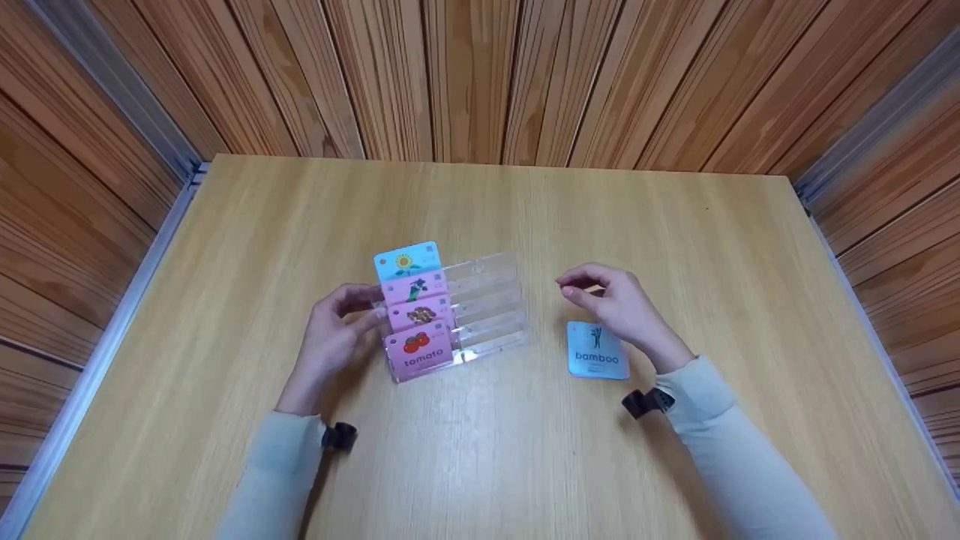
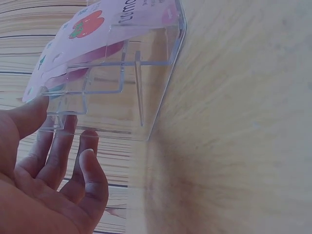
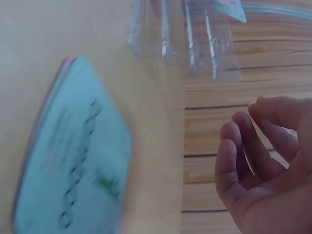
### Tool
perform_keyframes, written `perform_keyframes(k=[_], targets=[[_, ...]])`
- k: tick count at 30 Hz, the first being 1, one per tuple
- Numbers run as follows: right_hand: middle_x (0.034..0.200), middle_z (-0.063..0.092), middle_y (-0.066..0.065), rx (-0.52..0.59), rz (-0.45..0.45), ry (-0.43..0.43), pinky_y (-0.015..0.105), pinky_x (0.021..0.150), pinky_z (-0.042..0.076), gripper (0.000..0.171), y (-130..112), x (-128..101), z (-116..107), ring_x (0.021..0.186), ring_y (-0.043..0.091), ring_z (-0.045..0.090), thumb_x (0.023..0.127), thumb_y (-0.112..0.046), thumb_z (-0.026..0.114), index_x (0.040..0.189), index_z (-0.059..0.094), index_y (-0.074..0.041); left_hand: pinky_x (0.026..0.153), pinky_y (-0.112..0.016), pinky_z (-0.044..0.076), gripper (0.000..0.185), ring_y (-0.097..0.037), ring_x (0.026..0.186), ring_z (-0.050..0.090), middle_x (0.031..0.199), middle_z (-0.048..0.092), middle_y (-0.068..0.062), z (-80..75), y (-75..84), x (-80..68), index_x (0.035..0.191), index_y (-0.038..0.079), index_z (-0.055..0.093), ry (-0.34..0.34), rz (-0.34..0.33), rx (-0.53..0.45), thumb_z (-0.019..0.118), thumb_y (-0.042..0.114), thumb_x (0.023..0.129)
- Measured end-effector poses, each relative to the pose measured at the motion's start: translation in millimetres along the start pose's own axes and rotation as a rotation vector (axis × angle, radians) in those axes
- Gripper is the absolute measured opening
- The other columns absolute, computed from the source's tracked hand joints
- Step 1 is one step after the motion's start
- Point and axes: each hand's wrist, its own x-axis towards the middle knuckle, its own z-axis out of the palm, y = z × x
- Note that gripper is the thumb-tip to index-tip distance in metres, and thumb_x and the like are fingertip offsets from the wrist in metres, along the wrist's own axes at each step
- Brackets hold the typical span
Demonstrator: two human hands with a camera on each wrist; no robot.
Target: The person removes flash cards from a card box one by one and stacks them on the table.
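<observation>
A clear stepped card stand [image 1: 491,304] sits left of centre on the table. My left hand [image 1: 334,330] grips its left side; in the left wrist view the thumb is at the near edge and the fingers reach behind. Cards fill the stand's left column: a blue sunflower card [image 1: 407,259] at the back, two pink cards, then a pink tomato card [image 1: 420,351] in front. To the right, a small stack topped by a blue bamboo card [image 1: 597,360] lies flat. Over its far edge hovers my right hand [image 1: 615,296], fingers loosely bent, nothing between them.
The wooden table [image 1: 480,465] reaches to a wood-panelled wall [image 1: 472,82] at the back. Panels with metal edge rails [image 1: 97,360] border it left and right. A black wrist camera [image 1: 649,403] sits on the right cuff, another on the left.
</observation>
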Motion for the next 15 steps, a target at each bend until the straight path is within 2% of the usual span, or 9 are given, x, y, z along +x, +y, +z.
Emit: perform_keyframes(k=[6, 15], targets=[[0.112, 0.069, 0.007, 0.006, -0.062, -0.014, 0.044, 0.091, 0.049, 0.018, -22, 12, 11, 0.102, 0.020, 0.063, 0.097, -0.016, 0.066, 0.113, 0.070, -0.008, 0.107, -0.046, 0.035, 0.033, -0.022, 0.118, 0.051, 0.124, 0.059, -0.004, -0.6, -1.3, 0.3, 0.125, 0.014, 0.061, -0.004, -0.004, -0.006, 0.071, 0.018, 0.094], [0.111, 0.068, 0.002, -0.008, -0.092, -0.027, 0.039, 0.090, 0.051, 0.020, -49, 30, 28, 0.101, 0.019, 0.062, 0.097, -0.015, 0.066, 0.115, 0.070, -0.007, 0.105, -0.045, 0.037, 0.034, -0.021, 0.118, 0.051, 0.124, 0.059, -0.002, -2.1, -2.1, -0.3, 0.126, 0.015, 0.061, -0.011, 0.007, 0.003, 0.071, 0.018, 0.094]])
